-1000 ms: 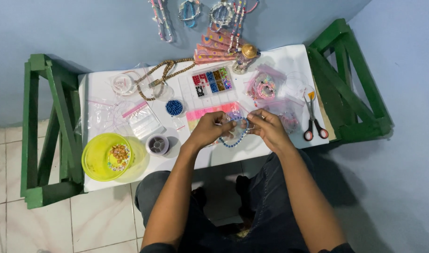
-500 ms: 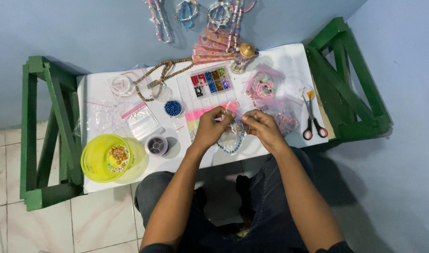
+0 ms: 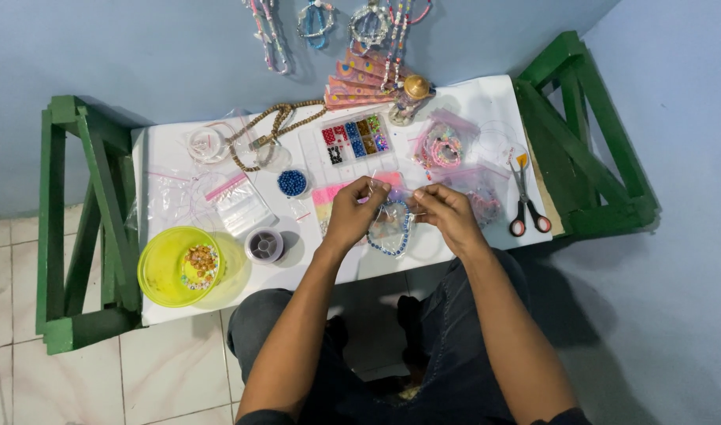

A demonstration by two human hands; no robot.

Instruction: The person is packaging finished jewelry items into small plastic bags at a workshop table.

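Since a second ago, the blue beaded strand (image 3: 390,232) has been drawn up from a low, slack loop into a shorter loop hung closer under the fingers, and both hands have been raised slightly toward the far side of the table (image 3: 463,98); it is judged that the two thread ends are being brought together at the top of the loop, so that work on the strand is near its closing stage. The left hand (image 3: 354,211) is closed in a pinch on one upper end of the strand, and the right hand (image 3: 447,212) is closed in a pinch on the other end, the fingertips of the two almost met above the loop. The strand is held just over the near middle of the table, in front of a pink packet (image 3: 329,197). It is seen as a small oval of dark and pale blue beads on a fine thread, the thread itself too thin to be made out. A bead organiser box (image 3: 355,138), a small dish of blue beads (image 3: 293,182), a yellow bowl (image 3: 160,271) and scissors (image 3: 525,201) are laid about it.
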